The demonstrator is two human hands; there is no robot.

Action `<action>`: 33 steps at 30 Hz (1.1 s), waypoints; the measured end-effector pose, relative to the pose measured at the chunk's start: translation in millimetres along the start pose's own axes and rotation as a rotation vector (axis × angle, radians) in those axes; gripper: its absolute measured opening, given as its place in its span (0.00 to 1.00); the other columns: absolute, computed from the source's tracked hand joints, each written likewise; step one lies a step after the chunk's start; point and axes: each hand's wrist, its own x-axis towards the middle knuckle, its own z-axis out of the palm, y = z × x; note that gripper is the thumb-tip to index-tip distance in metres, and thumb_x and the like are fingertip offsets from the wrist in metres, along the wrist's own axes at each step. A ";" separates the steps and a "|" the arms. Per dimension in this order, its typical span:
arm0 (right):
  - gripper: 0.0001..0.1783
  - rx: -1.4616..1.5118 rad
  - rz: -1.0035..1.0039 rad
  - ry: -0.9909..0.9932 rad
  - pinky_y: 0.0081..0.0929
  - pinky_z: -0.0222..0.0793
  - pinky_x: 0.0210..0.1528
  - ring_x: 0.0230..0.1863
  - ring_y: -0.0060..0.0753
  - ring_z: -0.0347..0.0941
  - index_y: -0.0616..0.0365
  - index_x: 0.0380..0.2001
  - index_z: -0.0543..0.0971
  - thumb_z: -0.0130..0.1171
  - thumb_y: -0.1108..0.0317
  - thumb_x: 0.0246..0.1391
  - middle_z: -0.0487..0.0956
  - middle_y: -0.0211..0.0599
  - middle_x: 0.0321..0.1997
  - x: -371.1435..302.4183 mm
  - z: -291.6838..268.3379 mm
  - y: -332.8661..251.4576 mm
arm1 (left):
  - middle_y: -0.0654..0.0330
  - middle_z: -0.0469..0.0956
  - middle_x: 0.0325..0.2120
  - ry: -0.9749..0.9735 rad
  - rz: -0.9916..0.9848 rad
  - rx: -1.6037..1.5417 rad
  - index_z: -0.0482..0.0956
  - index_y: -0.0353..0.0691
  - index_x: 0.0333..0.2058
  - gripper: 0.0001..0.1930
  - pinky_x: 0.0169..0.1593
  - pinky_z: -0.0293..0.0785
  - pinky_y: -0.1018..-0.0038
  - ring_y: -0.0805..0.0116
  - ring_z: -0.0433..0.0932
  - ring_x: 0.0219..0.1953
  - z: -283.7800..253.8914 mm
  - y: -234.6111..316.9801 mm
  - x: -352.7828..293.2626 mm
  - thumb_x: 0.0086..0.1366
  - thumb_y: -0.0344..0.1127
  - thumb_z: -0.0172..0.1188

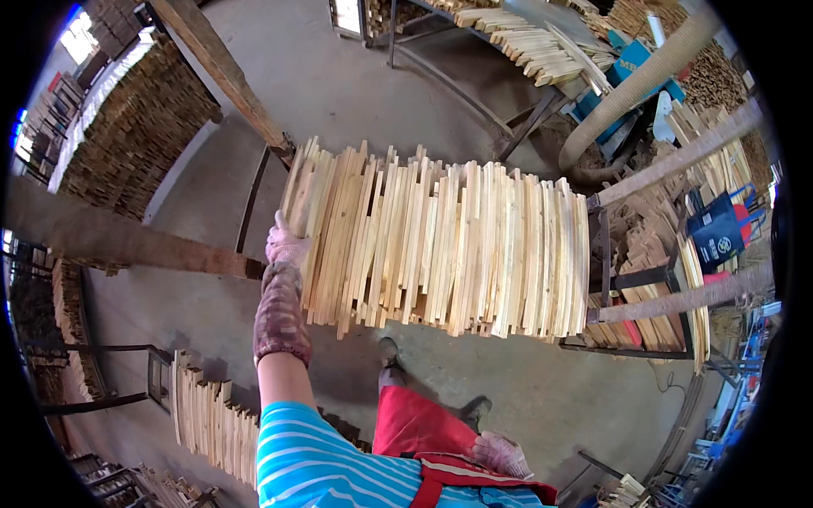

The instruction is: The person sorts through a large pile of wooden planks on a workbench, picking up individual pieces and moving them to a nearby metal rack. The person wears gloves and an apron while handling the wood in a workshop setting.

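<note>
A wide row of pale wooden slats (440, 245) stands on edge across a metal rack in front of me. My left hand (285, 243), in a pinkish work glove with a patterned sleeve guard on the forearm, reaches up and presses against the left end of the row, fingers on the outermost slat. My right hand (501, 453), also gloved, hangs low beside my red apron, fingers loosely curled with nothing in it.
Brown wooden beams (224, 68) cross at the left. A lower stack of slats (212, 423) stands at bottom left. More slats (542, 46) lie on a frame at top, near a beige hose (631, 85) and blue machine. Stacked wood fills a rack (652, 262) at right.
</note>
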 end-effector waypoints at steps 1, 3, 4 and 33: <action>0.12 -0.004 0.018 0.015 0.40 0.78 0.41 0.42 0.41 0.81 0.54 0.43 0.82 0.58 0.59 0.63 0.84 0.40 0.36 6.1 4.3 -3.6 | 0.44 0.70 0.60 -0.016 0.020 -0.019 0.42 0.45 0.76 0.61 0.65 0.69 0.59 0.47 0.71 0.62 8.7 -3.4 13.7 0.51 0.53 0.71; 0.09 0.098 0.054 -0.097 0.39 0.73 0.35 0.35 0.39 0.77 0.52 0.38 0.79 0.56 0.60 0.62 0.79 0.37 0.32 32.6 -4.9 -3.9 | 0.40 0.69 0.62 -0.058 0.116 -0.165 0.44 0.44 0.75 0.60 0.66 0.68 0.56 0.43 0.70 0.64 45.4 -16.2 33.9 0.52 0.56 0.73; 0.09 0.235 0.092 -0.270 0.39 0.71 0.32 0.32 0.38 0.75 0.52 0.35 0.78 0.55 0.60 0.62 0.77 0.36 0.29 49.0 -24.9 2.1 | 0.40 0.68 0.63 -0.112 0.089 -0.229 0.44 0.44 0.75 0.60 0.66 0.67 0.56 0.42 0.69 0.64 50.9 -14.2 31.6 0.53 0.57 0.73; 0.19 -0.096 -0.114 0.035 0.37 0.83 0.40 0.39 0.39 0.84 0.57 0.52 0.81 0.65 0.60 0.62 0.86 0.40 0.44 18.0 81.1 -82.0 | 0.57 0.85 0.41 -0.364 -0.147 -1.084 0.80 0.37 0.56 0.24 0.52 0.75 0.71 0.67 0.80 0.46 94.1 -79.5 72.2 0.68 0.45 0.62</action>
